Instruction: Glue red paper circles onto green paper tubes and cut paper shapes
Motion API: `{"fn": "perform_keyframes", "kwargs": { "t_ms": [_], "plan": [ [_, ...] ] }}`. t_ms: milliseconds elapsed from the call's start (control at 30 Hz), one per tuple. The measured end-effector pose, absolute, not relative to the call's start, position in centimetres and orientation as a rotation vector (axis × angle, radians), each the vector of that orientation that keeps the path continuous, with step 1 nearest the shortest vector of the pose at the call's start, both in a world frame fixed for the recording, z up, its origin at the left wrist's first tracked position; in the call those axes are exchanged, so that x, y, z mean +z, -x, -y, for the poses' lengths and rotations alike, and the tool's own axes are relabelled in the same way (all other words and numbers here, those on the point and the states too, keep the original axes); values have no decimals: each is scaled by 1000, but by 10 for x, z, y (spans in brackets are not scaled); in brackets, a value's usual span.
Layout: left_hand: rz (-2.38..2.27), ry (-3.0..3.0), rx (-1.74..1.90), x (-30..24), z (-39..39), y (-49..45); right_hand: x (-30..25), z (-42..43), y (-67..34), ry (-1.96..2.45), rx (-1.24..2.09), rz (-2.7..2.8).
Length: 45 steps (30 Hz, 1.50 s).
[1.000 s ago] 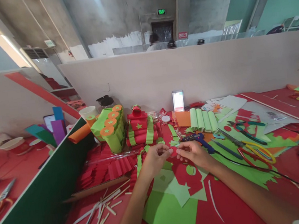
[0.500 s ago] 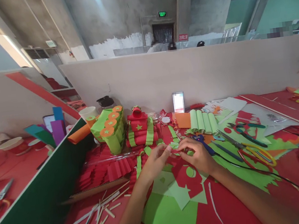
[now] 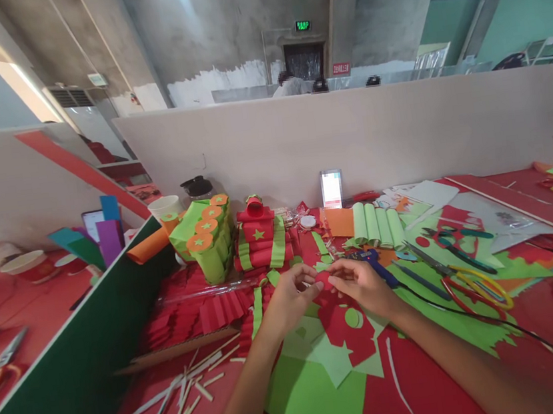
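Between my fingertips is a small red paper piece (image 3: 322, 279), held from both sides. My left hand (image 3: 294, 293) pinches its left edge, and my right hand (image 3: 361, 284) pinches the right edge; the fingers hide part of its outline. Below my hands lie red and light green paper cut-outs (image 3: 336, 361) and a light green paper circle (image 3: 353, 318). Just right of my right hand rests a blue glue gun (image 3: 375, 263). Left of my left hand stands a red paper model with a yellow-green star (image 3: 258, 234).
A green paper model with orange star discs (image 3: 204, 239) stands left. Rolled light green paper tubes (image 3: 377, 225) and a phone (image 3: 331, 190) are at the back. Scissors (image 3: 477, 283), pliers (image 3: 463, 248) and a black cable lie right. Wooden sticks (image 3: 184, 400) are scattered front left.
My hands have turned the small red piece so that its face shows more. The fingers of both hands have shifted their grip around it; the things on the table stay put.
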State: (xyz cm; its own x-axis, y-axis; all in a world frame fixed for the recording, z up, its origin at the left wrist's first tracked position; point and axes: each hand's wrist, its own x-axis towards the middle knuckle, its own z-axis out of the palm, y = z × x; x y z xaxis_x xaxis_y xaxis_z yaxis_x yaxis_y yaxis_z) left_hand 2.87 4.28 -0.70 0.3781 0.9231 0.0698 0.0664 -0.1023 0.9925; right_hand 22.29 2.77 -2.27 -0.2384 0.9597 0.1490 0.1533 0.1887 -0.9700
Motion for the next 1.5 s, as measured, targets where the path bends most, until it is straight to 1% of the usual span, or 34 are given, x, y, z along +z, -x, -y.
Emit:
{"fn": "perform_keyframes", "kwargs": {
  "t_ms": [267, 600, 667, 733, 800, 900, 967, 1033, 1100, 1200, 1267, 1333, 1500],
  "plan": [
    [-899, -1495, 915, -8, -42, -30, -25, -31, -224, 1114, 1139, 1553],
    [-989, -1601, 890, -10, -41, -31, -26, -32, -224, 1123, 1133, 1572],
    [-1137, -1700, 875, -10, -42, -27, -27, -33, -225, 1133, 1117, 1560],
    [-1420, -1908, 840, -10, -44, -20, -27, -34, -227, 1146, 1079, 1552],
    [-1705, -2133, 731, -8, -45, -14, -26, -34, -228, 1158, 1040, 1560],
    [-1916, -2301, 556, -5, -45, -7, -25, -35, -231, 1180, 1020, 1591],
    [-1986, -2347, 517, -1, -44, -5, -24, -35, -232, 1204, 1010, 1606],
    [-1923, -2406, 528, 2, -41, -6, -25, -36, -232, 1225, 985, 1622],
    [-1679, -2491, 524, 4, -38, -8, -27, -37, -233, 1230, 933, 1642],
    [-1311, -2551, 418, -1, -34, -11, -28, -39, -234, 1225, 839, 1680],
    [-1207, -2560, 334, -7, -35, -12, -28, -39, -235, 1231, 804, 1705],
    [-1223, -2575, 268, -12, -36, -11, -26, -40, -236, 1239, 782, 1728],
    [-1534, -2632, 140, -11, -43, -5, -18, -36, -235, 1222, 684, 1811]
  ]
}}
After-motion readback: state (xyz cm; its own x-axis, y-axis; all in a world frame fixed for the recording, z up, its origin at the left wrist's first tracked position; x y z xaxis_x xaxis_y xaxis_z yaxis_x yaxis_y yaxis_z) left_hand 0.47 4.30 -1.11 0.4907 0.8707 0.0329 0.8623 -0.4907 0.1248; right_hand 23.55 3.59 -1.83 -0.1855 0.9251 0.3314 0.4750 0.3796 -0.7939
